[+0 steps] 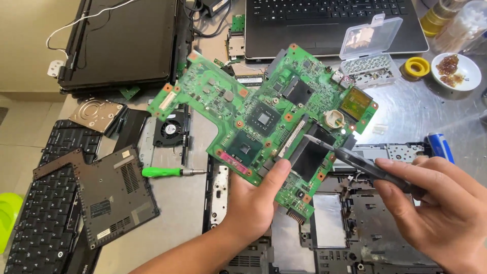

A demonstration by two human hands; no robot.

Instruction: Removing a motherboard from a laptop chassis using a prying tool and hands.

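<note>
Green circuit board [269,119], tilted up off the tabletop [421,109], sits in my left hand [253,203], whose forearm rises from the lower edge, thumb pressed across the board's lower face and fingers closed behind it. My right hand [436,203], entering from the right, wraps its fingers around dark tweezers [355,160], tips touching a black socket on the board. Below lies an opened laptop chassis [355,228]; a green-handled screwdriver [170,172] rests to the left.
</note>
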